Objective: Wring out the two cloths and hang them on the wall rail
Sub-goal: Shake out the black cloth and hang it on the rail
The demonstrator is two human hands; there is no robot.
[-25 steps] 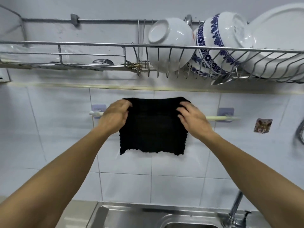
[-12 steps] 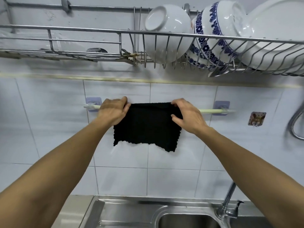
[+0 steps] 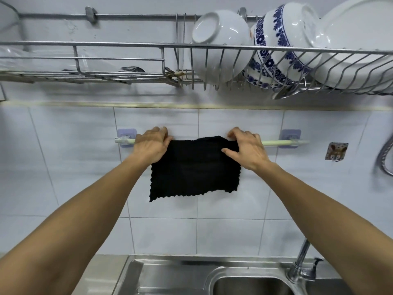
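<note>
A black cloth (image 3: 194, 169) hangs over the pale green wall rail (image 3: 280, 143), its scalloped lower edge loose against the white tiles. My left hand (image 3: 152, 144) grips the cloth's top left corner at the rail. My right hand (image 3: 246, 149) grips the top right corner, thumb on the front of the cloth. The rail sits in two lilac wall brackets, and its middle is hidden behind the cloth and both hands. Only one cloth is in view.
A wire dish rack (image 3: 127, 46) with white bowls (image 3: 219, 41), a blue-patterned bowl (image 3: 282, 45) and a plate juts out overhead. Below lie a steel sink (image 3: 174, 275) and a tap (image 3: 302, 267) at the right. A hook (image 3: 336, 151) and hose (image 3: 385, 158) are on the right wall.
The cloth has come down from in front of the rail and now lies draped over it. Both hands have shifted onto its top edge at the rail.
</note>
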